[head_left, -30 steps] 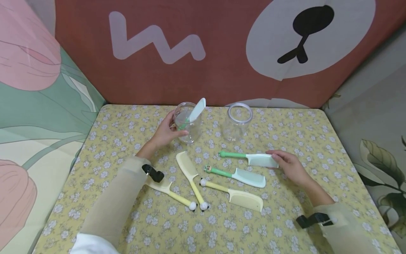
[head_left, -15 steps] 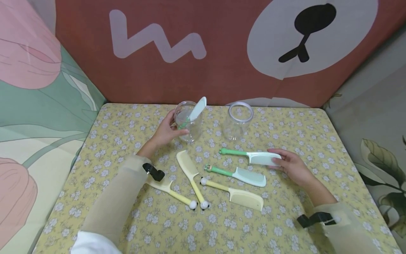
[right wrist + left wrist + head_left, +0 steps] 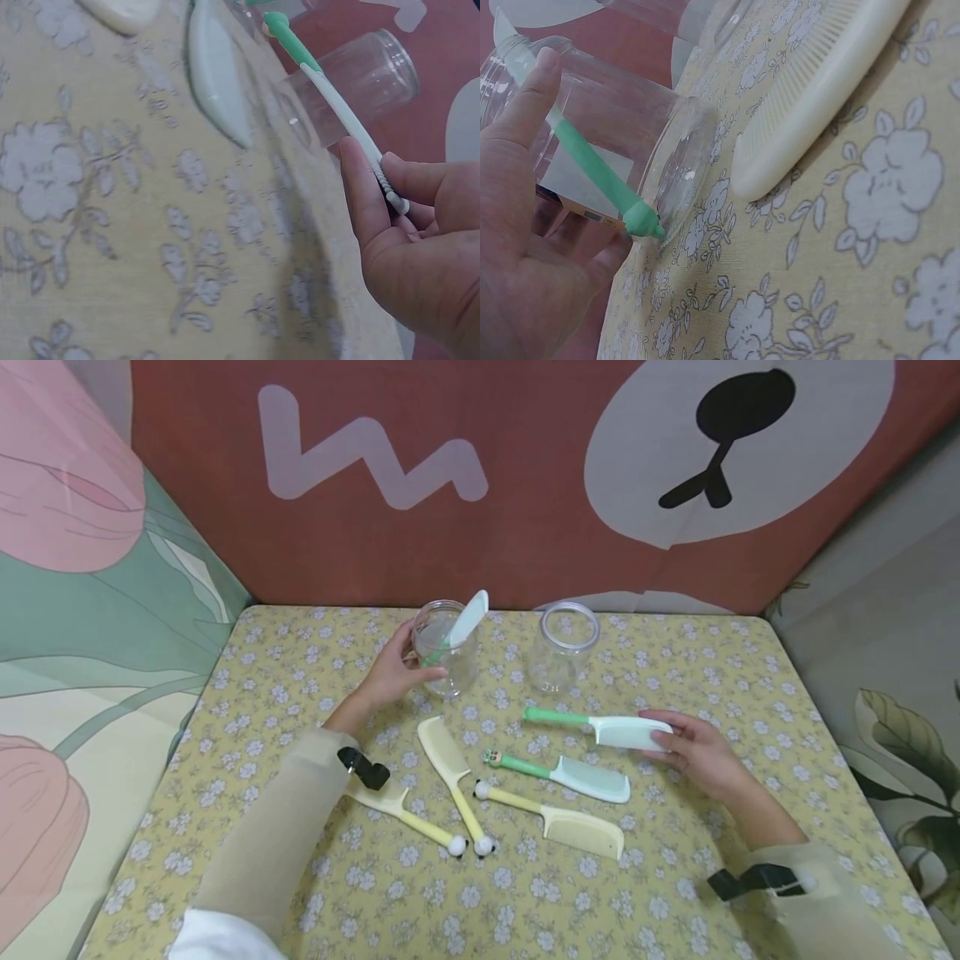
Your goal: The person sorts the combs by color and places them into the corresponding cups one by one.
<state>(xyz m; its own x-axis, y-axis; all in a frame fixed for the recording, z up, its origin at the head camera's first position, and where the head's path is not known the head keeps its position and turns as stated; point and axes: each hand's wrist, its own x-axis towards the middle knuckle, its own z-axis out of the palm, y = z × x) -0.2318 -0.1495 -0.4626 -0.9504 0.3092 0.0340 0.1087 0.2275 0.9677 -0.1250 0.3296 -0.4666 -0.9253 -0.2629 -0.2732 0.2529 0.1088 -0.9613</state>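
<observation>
My left hand [image 3: 393, 674] grips a clear jar [image 3: 459, 678] at the back of the table, thumb along its near side. In that jar leans a comb [image 3: 469, 618] with a green handle; its handle end is down and its pale blade sticks out above the rim. My right hand [image 3: 699, 753] pinches another green-handled comb [image 3: 626, 733] by the end of its blade, between thumb and fingers. That comb's handle points left, and in the right wrist view it is raised off the cloth. Close in front of it lies a third green-handled comb [image 3: 591, 779].
A second clear jar [image 3: 557, 668] stands right of the gripped one. Three yellow combs lie nearer the front: one comb [image 3: 581, 832] on the right, one [image 3: 442, 747] in the middle, one [image 3: 423, 829] partly under the left sleeve. A printed red backdrop [image 3: 525, 552] rises behind the table.
The right hand has lifted its comb off the cloth and moved it slightly right, turning the blade a little. The left hand and its jar stay put.
</observation>
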